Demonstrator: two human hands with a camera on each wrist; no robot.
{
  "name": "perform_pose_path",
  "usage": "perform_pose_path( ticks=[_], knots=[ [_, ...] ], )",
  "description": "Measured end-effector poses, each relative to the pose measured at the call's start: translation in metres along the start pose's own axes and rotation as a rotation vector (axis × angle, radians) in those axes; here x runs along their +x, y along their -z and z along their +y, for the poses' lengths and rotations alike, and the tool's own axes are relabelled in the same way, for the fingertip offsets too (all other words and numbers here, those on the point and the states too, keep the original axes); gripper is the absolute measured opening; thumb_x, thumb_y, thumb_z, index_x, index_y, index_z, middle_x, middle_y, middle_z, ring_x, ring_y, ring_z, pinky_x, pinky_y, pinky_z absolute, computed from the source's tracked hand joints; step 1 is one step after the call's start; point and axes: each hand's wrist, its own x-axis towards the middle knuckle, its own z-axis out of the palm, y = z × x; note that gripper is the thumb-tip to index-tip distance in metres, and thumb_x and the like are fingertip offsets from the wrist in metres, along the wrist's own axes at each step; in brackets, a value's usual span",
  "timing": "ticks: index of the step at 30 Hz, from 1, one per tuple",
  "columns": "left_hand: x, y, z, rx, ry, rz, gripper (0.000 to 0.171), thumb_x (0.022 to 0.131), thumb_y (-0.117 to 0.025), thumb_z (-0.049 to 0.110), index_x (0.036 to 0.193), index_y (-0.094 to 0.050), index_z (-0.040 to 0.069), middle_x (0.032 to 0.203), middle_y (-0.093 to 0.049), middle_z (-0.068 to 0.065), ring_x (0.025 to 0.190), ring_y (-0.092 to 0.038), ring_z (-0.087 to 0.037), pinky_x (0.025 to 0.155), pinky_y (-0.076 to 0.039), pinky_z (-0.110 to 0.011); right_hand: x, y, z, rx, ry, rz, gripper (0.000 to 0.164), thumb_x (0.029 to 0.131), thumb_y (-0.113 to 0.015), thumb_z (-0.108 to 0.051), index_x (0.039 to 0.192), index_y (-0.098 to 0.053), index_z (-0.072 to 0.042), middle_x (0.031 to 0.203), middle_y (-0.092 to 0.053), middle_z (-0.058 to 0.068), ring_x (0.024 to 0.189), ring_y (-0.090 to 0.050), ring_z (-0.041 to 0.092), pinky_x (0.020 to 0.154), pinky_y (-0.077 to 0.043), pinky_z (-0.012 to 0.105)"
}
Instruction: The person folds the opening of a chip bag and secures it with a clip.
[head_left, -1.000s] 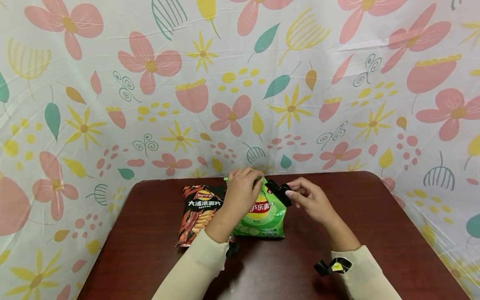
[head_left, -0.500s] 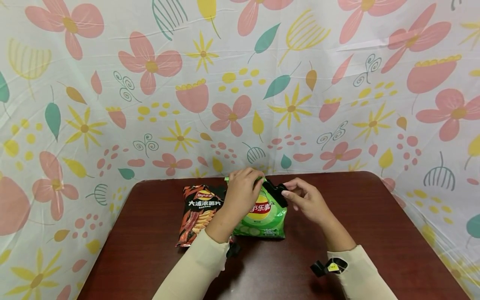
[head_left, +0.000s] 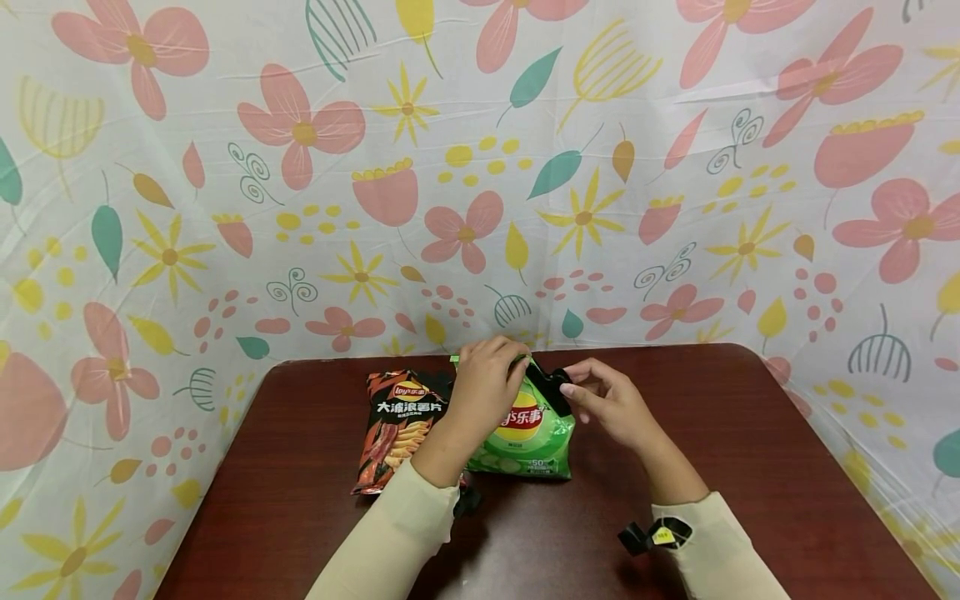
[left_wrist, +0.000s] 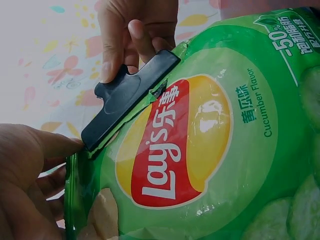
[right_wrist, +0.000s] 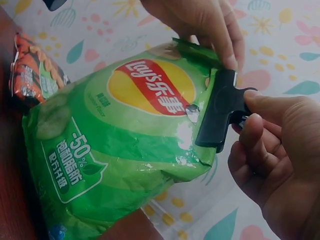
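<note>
A green bag of cucumber-flavor Lay's chips point(head_left: 513, 458) stands slightly propped up on the table. At its top edge my left hand point(head_left: 487, 379) holds the film, thumb right at one end of the black bag clip point(left_wrist: 132, 97). The right hand point(head_left: 615, 404) pinches that clip by its handle between thumb and fingers. In the right wrist view the clip's long bar lies across the bag's top right part, with crumpled film beside it. A small tear in the film point(left_wrist: 159, 90) shows beside the clip in the left wrist view.
A red and black bag of chips point(head_left: 397, 433) lies flat just left of the green one, partly covered by the left forearm. Behind the dark red wooden table point(head_left: 300, 533) hangs a flowered cloth point(head_left: 465, 150). Black camera straps circle both wrists.
The right hand has shifted slightly left with the bag clip, which now sits further over the green bag's top edge. The left hand has stayed in place.
</note>
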Motion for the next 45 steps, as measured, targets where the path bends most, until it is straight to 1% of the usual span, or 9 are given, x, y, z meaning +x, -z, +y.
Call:
perform_pose_path(
  ticks=[5,11,15,21,25,28,36,39,45],
  knots=[
    [0.0,0.0,0.0,-0.001,-0.001,-0.006,0.018,0.102,-0.062,0.028,0.11,-0.075,0.02,0.107,-0.071,0.004,0.104,-0.067,-0.018,0.1,-0.045,-0.049,-0.001,0.001,0.001,0.002,-0.006,-0.01,0.023,0.1,-0.061,-0.004,0.121,-0.061,0.006,0.095,-0.063,-0.004,0.057,-0.057,0.027,0.054,-0.053,0.034],
    [0.0,0.002,-0.001,-0.029,-0.005,0.017,0.019,0.101,-0.063,0.027,0.114,-0.075,0.02,0.111,-0.072,0.003,0.108,-0.067,-0.019,0.106,-0.043,-0.048,-0.002,0.001,0.001,-0.046,-0.034,0.019,0.025,0.1,-0.063,-0.008,0.123,-0.064,0.002,0.097,-0.065,-0.005,0.068,-0.062,0.029,0.062,-0.057,0.03],
    [-0.002,0.005,-0.002,-0.079,-0.012,0.077,0.021,0.1,-0.065,0.024,0.118,-0.074,0.018,0.114,-0.072,0.001,0.111,-0.065,-0.019,0.11,-0.042,-0.049,-0.002,0.0,0.002,-0.065,-0.053,0.044,0.027,0.099,-0.064,-0.01,0.124,-0.065,0.0,0.098,-0.067,-0.005,0.078,-0.067,0.024,0.069,-0.058,0.028],
    [-0.009,0.013,-0.005,-0.174,-0.003,0.224,0.024,0.097,-0.067,0.016,0.12,-0.073,0.013,0.118,-0.068,-0.005,0.115,-0.062,-0.024,0.108,-0.044,-0.05,-0.004,-0.001,0.001,-0.108,-0.082,0.086,0.028,0.099,-0.066,-0.015,0.125,-0.067,-0.005,0.104,-0.07,0.003,0.091,-0.067,0.007,0.077,-0.055,0.023],
    [-0.015,0.015,-0.009,-0.236,0.035,0.287,0.029,0.097,-0.067,0.011,0.125,-0.07,0.01,0.127,-0.061,-0.008,0.118,-0.057,-0.027,0.102,-0.046,-0.049,-0.004,-0.002,0.001,-0.095,-0.093,0.098,0.029,0.1,-0.065,-0.017,0.126,-0.067,-0.005,0.11,-0.07,0.014,0.094,-0.066,0.005,0.079,-0.055,0.02],
    [-0.02,0.016,-0.012,-0.279,0.083,0.296,0.034,0.097,-0.065,0.011,0.132,-0.066,0.011,0.133,-0.056,-0.009,0.122,-0.053,-0.029,0.101,-0.045,-0.05,-0.004,-0.002,0.002,-0.074,-0.098,0.102,0.03,0.101,-0.064,-0.017,0.127,-0.066,-0.003,0.112,-0.069,0.017,0.095,-0.066,0.004,0.08,-0.056,0.019],
    [-0.033,0.009,-0.02,-0.322,0.133,0.346,0.043,0.098,-0.063,0.011,0.141,-0.056,0.011,0.144,-0.044,-0.015,0.13,-0.045,-0.031,0.101,-0.045,-0.051,-0.005,-0.006,0.003,-0.005,-0.12,0.136,0.035,0.101,-0.064,-0.019,0.13,-0.063,0.0,0.109,-0.069,-0.002,0.098,-0.067,0.002,0.085,-0.056,0.017],
    [-0.038,0.004,-0.023,-0.33,0.161,0.364,0.047,0.098,-0.062,0.011,0.144,-0.052,0.011,0.147,-0.041,-0.015,0.133,-0.044,-0.032,0.104,-0.044,-0.052,-0.006,-0.008,0.005,0.008,-0.145,0.154,0.037,0.102,-0.063,-0.021,0.132,-0.062,0.001,0.109,-0.067,-0.006,0.1,-0.067,0.002,0.087,-0.056,0.017],
    [-0.052,-0.008,-0.032,-0.359,0.262,0.338,0.057,0.1,-0.061,0.016,0.153,-0.04,0.016,0.148,-0.038,-0.015,0.136,-0.043,-0.032,0.107,-0.043,-0.055,-0.007,-0.01,0.008,0.028,-0.173,0.208,0.04,0.102,-0.062,-0.022,0.133,-0.061,0.003,0.108,-0.067,-0.009,0.096,-0.066,0.003,0.087,-0.057,0.02]
  ],
)
